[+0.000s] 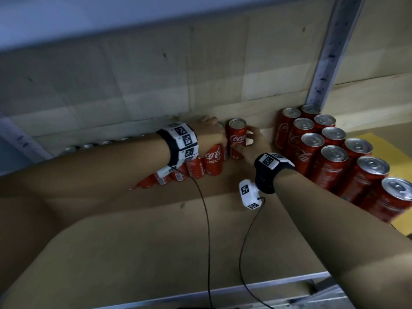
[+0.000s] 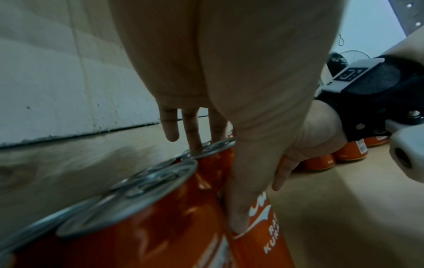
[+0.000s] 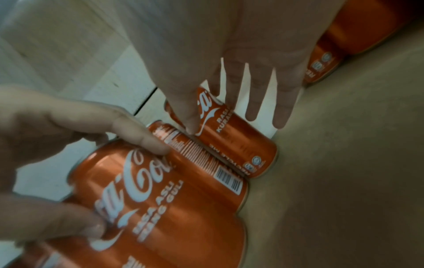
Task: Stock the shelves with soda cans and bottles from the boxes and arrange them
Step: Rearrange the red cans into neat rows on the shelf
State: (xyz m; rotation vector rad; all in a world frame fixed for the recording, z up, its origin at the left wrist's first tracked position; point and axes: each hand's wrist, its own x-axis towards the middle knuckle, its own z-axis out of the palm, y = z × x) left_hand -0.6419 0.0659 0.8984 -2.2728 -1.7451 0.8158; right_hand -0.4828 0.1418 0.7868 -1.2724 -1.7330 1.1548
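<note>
A red Coca-Cola can (image 1: pixel 237 139) (image 3: pixel 241 145) stands upright near the back of the wooden shelf (image 1: pixel 156 230). My right hand (image 1: pixel 249 141) (image 3: pixel 220 121) grips it, thumb on the front and fingers round its right side. Just left of it a row of red cans (image 1: pixel 194 168) (image 2: pixel 160 208) runs along the shelf, partly hidden under my left forearm. My left hand (image 1: pixel 209 132) lies over the near end of that row. Its straight fingers (image 2: pixel 192 143) touch the can tops and its thumb (image 2: pixel 238 208) presses one can's side.
A tight block of several upright red cans (image 1: pixel 330 152) fills the shelf's right side beside a metal upright (image 1: pixel 330 52). A pale wall (image 1: pixel 111 85) closes the back. The shelf's metal front edge (image 1: pixel 245 286) is near me, and the upper shelf hangs overhead.
</note>
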